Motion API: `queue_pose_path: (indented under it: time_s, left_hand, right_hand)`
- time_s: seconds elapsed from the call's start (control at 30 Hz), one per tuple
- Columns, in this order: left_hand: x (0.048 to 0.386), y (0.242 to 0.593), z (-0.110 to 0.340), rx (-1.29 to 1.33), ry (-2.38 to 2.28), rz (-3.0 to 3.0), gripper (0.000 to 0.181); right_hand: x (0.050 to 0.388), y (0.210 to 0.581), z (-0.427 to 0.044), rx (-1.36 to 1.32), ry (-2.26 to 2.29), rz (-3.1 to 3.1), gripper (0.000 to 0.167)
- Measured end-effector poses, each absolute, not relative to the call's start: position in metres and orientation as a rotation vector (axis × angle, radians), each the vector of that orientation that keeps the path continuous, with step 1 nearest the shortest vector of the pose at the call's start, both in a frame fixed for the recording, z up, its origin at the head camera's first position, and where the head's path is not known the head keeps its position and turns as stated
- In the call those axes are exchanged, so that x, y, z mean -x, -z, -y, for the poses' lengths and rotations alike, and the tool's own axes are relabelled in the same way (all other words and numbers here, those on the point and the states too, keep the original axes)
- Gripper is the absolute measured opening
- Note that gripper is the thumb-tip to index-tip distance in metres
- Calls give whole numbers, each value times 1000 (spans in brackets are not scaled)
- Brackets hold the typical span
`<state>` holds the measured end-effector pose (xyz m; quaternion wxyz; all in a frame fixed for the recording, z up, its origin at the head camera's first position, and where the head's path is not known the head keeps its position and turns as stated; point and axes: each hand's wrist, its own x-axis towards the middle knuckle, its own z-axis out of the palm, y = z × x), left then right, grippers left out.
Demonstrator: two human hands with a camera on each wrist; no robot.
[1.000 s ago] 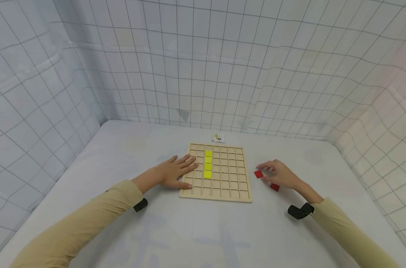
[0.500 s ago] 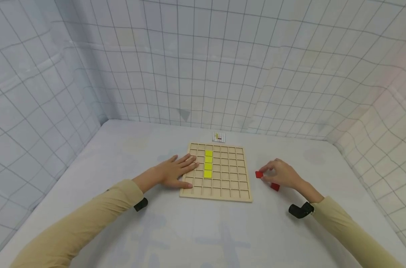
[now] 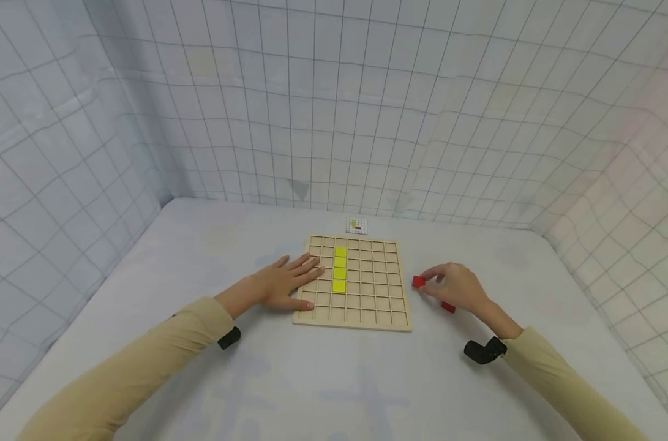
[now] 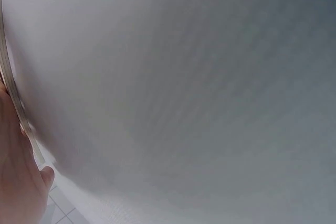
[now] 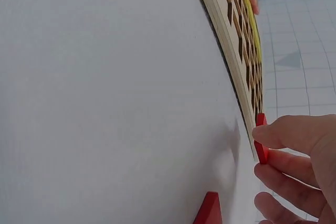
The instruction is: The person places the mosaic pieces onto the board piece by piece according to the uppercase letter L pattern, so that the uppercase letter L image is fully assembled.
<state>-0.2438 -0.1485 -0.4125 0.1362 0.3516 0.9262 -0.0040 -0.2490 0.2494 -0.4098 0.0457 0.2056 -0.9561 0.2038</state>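
A light wooden board (image 3: 361, 318) with a grid of square recesses lies on the table. One column of it holds several yellow square tiles (image 3: 340, 274). My left hand (image 3: 283, 285) rests with spread fingers on the board's left edge; the left wrist view catches only part of that hand (image 4: 21, 166). To the right of the board, my right hand (image 3: 459, 286) pinches a red square tile (image 3: 418, 282) between thumb and fingers. In the right wrist view this red tile (image 5: 261, 142) is held off the table. Another red tile (image 3: 448, 307) lies under that hand, partly hidden.
Behind the board lies a small printed grid card (image 3: 357, 226) with yellow and red marks. A white cloth with grid lines (image 3: 334, 110) hangs at the back and sides. Black wrist devices (image 3: 485, 351) sit below both wrists.
My right hand has closed its thumb and fingers on the nearer red tile, lifted it and moved slightly left toward the board. My left hand stays on the board.
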Motion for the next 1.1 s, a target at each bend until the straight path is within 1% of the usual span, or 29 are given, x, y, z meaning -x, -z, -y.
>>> queue_pose_path:
  time_s: [0.57,1.1]
  left_hand:
    - [246,414,149,-1003,36,-2673,84]
    - [247,416,149,-973,45,-2664,85]
  right_hand:
    - [251,404,-193,-653,-755,2869,24]
    - [257,409,-145,-785,-841,2926,27]
